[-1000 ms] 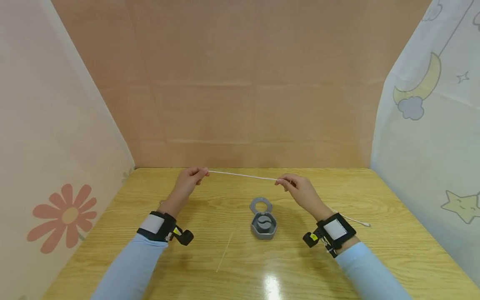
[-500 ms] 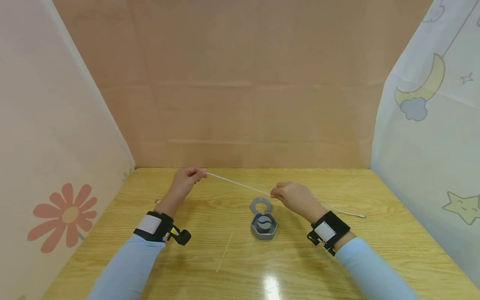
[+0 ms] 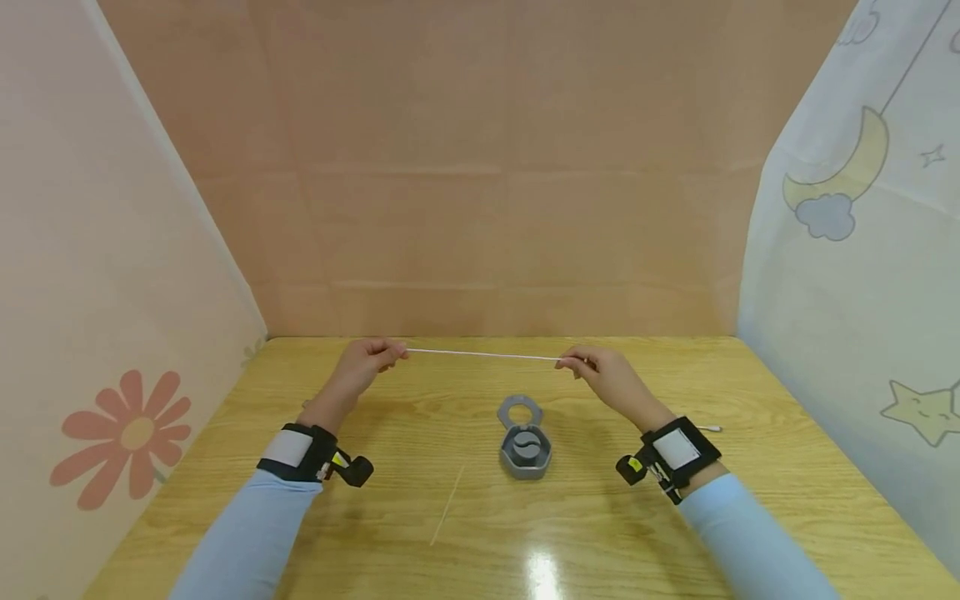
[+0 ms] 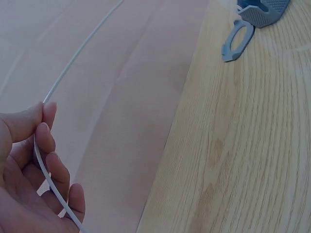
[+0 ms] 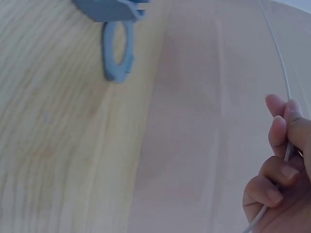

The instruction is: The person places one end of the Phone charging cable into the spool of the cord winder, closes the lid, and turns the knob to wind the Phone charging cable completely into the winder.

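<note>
A thin white cord [image 3: 483,355] is stretched nearly level above the back of the table [image 3: 750,500], held at both ends. The left hand [image 3: 363,367] pinches one end between thumb and curled fingers [image 4: 46,141], the grip closed on the cord, which runs on down across the palm. The right hand [image 3: 603,375] pinches the other end the same way, fingers [image 5: 279,131] curled round it; the loose tail trails behind the right wrist and ends in a small plug [image 3: 712,428] lying on the table. Below the cord, between the wrists, sits a small grey case [image 3: 526,451] with its ring-shaped lid [image 3: 517,412] flipped open. A thin stick [image 3: 447,505] lies on the table nearer the person.
</note>
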